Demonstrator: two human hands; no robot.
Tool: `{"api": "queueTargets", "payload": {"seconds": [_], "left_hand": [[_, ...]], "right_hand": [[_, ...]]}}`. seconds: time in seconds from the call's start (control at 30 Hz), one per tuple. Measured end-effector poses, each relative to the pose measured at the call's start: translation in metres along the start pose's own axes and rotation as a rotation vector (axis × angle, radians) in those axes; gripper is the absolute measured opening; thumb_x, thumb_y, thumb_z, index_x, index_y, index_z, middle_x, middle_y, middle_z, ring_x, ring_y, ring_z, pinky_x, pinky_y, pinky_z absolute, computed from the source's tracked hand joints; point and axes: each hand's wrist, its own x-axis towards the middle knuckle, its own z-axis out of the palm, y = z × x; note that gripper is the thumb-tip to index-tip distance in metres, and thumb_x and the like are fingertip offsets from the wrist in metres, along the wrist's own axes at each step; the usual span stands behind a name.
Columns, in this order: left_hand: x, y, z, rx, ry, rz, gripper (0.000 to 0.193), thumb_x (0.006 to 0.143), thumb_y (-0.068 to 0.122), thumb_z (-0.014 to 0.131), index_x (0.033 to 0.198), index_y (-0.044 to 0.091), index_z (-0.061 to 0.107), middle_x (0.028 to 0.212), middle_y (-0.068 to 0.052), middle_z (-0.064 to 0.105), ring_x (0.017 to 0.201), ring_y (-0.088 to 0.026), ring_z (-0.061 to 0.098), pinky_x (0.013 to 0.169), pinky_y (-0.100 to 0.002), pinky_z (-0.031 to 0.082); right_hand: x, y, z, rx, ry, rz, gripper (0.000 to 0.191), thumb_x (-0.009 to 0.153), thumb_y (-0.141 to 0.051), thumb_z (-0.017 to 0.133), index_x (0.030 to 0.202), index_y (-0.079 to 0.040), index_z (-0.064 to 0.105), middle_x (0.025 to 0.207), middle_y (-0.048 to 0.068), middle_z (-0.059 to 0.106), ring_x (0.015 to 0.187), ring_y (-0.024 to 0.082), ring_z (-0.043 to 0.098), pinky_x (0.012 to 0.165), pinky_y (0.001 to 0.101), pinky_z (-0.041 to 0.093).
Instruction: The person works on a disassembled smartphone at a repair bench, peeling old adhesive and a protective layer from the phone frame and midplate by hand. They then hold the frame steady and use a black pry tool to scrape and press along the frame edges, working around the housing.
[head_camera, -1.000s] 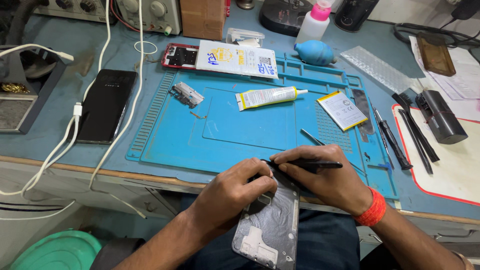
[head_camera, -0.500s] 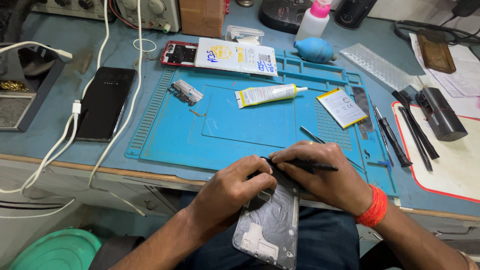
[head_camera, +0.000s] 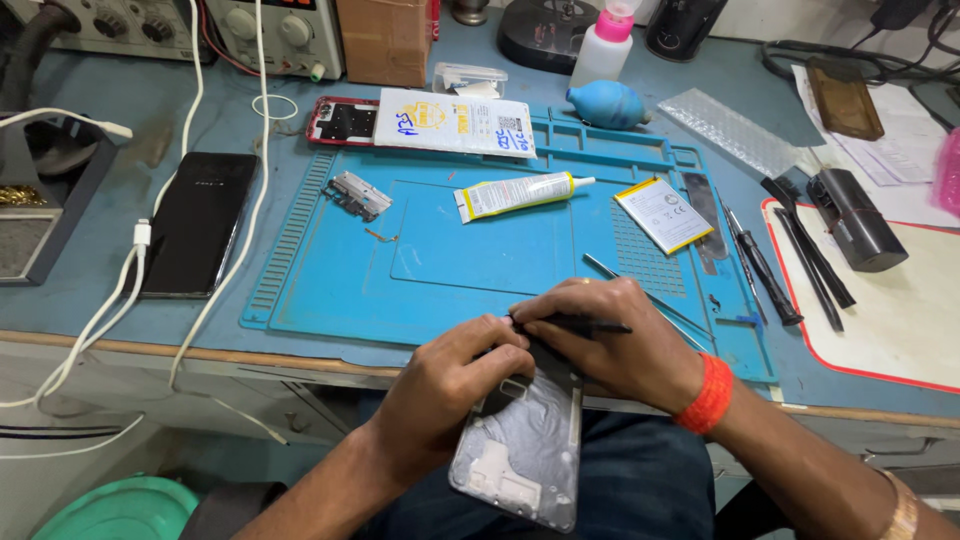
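Phone frame (head_camera: 525, 450) | top hidden under both hands | tool (head_camera: 580, 324) tip unseen

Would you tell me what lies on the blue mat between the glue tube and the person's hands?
In the head view, the stretch of blue mat between the glue tube and the left hand and right hand is bare.

The mat (head_camera: 480, 250) is blue, the phone frame (head_camera: 525, 450) is grey, the wristband (head_camera: 708, 393) is orange, the tube (head_camera: 515, 194) is yellow.

Blue workbench (head_camera: 130, 120) carries blue repair mat (head_camera: 470, 250), black phone (head_camera: 198, 222), white-red pad (head_camera: 880, 320).
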Motion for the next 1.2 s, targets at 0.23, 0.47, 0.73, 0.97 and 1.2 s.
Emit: {"api": "queueTargets", "payload": {"seconds": [0.23, 0.47, 0.73, 0.97, 1.2], "left_hand": [[-0.001, -0.002, 0.002, 0.027, 0.009, 0.002, 0.028, 0.076, 0.013, 0.077, 0.101, 0.010, 0.066, 0.111, -0.005, 0.069, 0.111, -0.029, 0.065, 0.098, -0.039, 0.050], [-0.001, 0.000, 0.000, 0.000, 0.001, -0.019, 0.026, 0.076, 0.013, 0.076, 0.100, 0.009, 0.066, 0.111, -0.006, 0.068, 0.111, -0.030, 0.065, 0.098, -0.039, 0.050], [0.000, -0.002, 0.001, -0.020, 0.000, -0.032, 0.028, 0.074, 0.013, 0.079, 0.099, 0.011, 0.066, 0.111, -0.006, 0.068, 0.112, -0.030, 0.064, 0.097, -0.039, 0.050], [0.001, 0.003, -0.010, -0.050, -0.036, -0.018, 0.033, 0.072, 0.013, 0.078, 0.103, 0.008, 0.068, 0.115, -0.007, 0.068, 0.113, -0.030, 0.064, 0.098, -0.040, 0.050], [-0.003, -0.001, -0.019, -0.078, -0.045, 0.079, 0.030, 0.074, 0.016, 0.080, 0.101, 0.007, 0.070, 0.110, -0.007, 0.073, 0.104, -0.028, 0.072, 0.089, -0.039, 0.056]], "right_hand": [[0.001, -0.001, 0.001, -0.041, 0.012, -0.046, 0.018, 0.086, -0.011, 0.076, 0.103, -0.007, 0.079, 0.092, 0.009, 0.080, 0.078, 0.017, 0.078, 0.068, 0.0298, 0.060], [0.000, -0.001, -0.002, 0.009, -0.009, 0.116, 0.018, 0.085, -0.014, 0.076, 0.102, -0.010, 0.081, 0.085, 0.006, 0.083, 0.073, 0.013, 0.081, 0.066, 0.0281, 0.062], [-0.005, -0.002, -0.004, 0.019, 0.001, 0.124, 0.021, 0.085, -0.013, 0.076, 0.105, -0.008, 0.080, 0.088, 0.007, 0.083, 0.074, 0.014, 0.081, 0.067, 0.0283, 0.062], [-0.007, -0.005, 0.001, -0.009, 0.060, -0.069, 0.016, 0.086, -0.009, 0.074, 0.101, -0.005, 0.077, 0.095, 0.010, 0.081, 0.082, 0.020, 0.080, 0.071, 0.0306, 0.062], [-0.002, -0.004, 0.002, -0.003, 0.025, -0.004, 0.016, 0.086, -0.009, 0.074, 0.101, -0.006, 0.079, 0.094, 0.009, 0.081, 0.081, 0.020, 0.081, 0.070, 0.0308, 0.063]]}}
